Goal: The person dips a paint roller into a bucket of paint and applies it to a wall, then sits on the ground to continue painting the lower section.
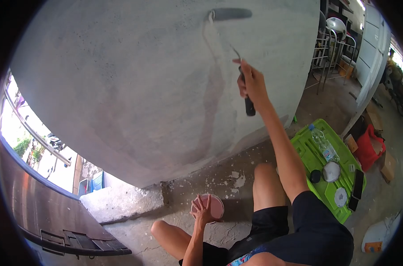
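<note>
My right hand (253, 85) is wrapped round the black handle of a paint roller (231, 14). The grey roller sleeve lies against the upper part of a grey wall (166, 80). Darker damp-looking streaks run down the wall below the roller. Down on the floor, my left hand (202, 210) rests with spread fingers on a round pinkish container (215, 207). It stands between my legs and the foot of the wall.
To the right lies a green plastic case (317, 133) bearing a clear bottle (324, 144) and round lids. Beyond it are a red bag (371, 148) and a white bucket (381, 235). A concrete ledge (121, 199) and dark metal door (46, 195) are at left.
</note>
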Motion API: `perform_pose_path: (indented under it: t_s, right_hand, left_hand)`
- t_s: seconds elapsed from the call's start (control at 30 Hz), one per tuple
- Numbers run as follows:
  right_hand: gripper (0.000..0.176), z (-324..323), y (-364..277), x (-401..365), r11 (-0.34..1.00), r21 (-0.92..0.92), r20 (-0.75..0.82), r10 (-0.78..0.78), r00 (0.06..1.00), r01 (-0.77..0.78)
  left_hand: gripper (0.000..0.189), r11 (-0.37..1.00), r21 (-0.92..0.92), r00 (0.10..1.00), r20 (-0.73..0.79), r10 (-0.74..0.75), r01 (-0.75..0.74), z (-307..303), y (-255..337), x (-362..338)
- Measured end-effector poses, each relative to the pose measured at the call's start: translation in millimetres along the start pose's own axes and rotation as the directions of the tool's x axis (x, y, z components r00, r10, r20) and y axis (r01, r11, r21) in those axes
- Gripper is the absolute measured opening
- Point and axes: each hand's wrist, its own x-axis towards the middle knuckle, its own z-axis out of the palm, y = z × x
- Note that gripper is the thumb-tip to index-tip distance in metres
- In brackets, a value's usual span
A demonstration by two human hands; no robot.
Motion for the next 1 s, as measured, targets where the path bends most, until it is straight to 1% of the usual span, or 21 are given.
perform_pose_path:
  t_s: [0.1, 0.17, 0.3, 0.37, 0.43, 0.47, 0.53, 0.57, 0.63, 0.77, 0.83, 0.87, 0.93, 1.0]
  right_hand:
    - [0.051, -10, -1, 7, 0.998, -0.05, 0.034, -0.039, 0.999, 0.041]
    - [0.051, -18, 11, 5, 0.995, -0.078, 0.051, -0.053, 0.997, 0.057]
    - [0.051, -36, 71, -37, 0.995, -0.092, 0.011, 0.024, 1.0, -0.023]
    - [0.05, -43, 107, -66, 0.991, -0.094, -0.016, 0.098, 0.995, -0.099]
    - [0.049, -47, 141, -97, 0.978, -0.058, -0.041, 0.196, 0.98, -0.198]
    - [0.049, -50, 157, -113, 0.978, -0.058, -0.044, 0.2, 0.979, -0.202]
    - [0.049, -56, 179, -135, 0.953, -0.024, -0.013, 0.301, 0.954, -0.301]
    - [0.049, -58, 179, -139, 0.953, -0.021, -0.015, 0.303, 0.953, -0.303]
    - [0.048, -62, 180, -143, 0.931, -0.031, -0.007, 0.365, 0.931, -0.365]
    - [0.05, -61, 157, -126, 0.939, 0.003, 0.009, 0.345, 0.939, -0.345]
    - [0.052, -56, 140, -110, 0.965, -0.06, 0.004, 0.256, 0.967, -0.255]
    - [0.052, -51, 128, -99, 0.964, -0.058, 0.003, 0.26, 0.965, -0.26]
    - [0.052, -43, 105, -77, 0.986, -0.018, 0.022, 0.165, 0.986, -0.164]
    - [0.052, -34, 94, -62, 0.989, 0.013, 0.023, 0.15, 0.988, -0.15]
  left_hand:
    - [0.152, 1.0, 0.002, 1.0, 0.006, -0.001, 0.001, 0, 0, 1]
    - [0.154, 0.999, -0.037, 0.999, 0.044, -0.001, 0.002, -3, 2, 1]
    - [0.153, 1.0, -0.012, 1.0, 0.013, 0.002, -0.002, 2, -2, 1]
    - [0.152, 1.0, 0.003, 1.0, 0.007, 0.0, 0.0, 1, 0, 1]
    - [0.152, 1.0, -0.004, 1.0, 0.019, -0.001, 0.001, -4, 3, 0]
    - [0.152, 1.0, -0.005, 1.0, 0.029, -0.002, 0.002, -5, 3, -1]
    - [0.152, 1.0, -0.005, 1.0, 0.023, 0.005, -0.005, -2, 2, 1]
    - [0.152, 1.0, -0.009, 1.0, 0.014, 0.008, -0.008, 0, 0, 1]
    - [0.153, 1.0, -0.006, 1.0, 0.009, 0.002, -0.002, 2, 0, 4]
    - [0.154, 1.0, -0.006, 1.0, -0.001, 0.013, -0.013, 3, -1, 2]
    - [0.154, 1.0, -0.002, 1.0, -0.002, 0.01, -0.01, 3, 1, 1]
    - [0.153, 1.0, 0.003, 1.0, -0.003, 0.007, -0.007, 2, 1, 1]
    - [0.154, 1.0, 0.0, 1.0, -0.005, 0.006, -0.006, 4, 0, 1]
    - [0.154, 1.0, -0.003, 1.0, -0.012, 0.005, -0.005, 2, 1, 2]
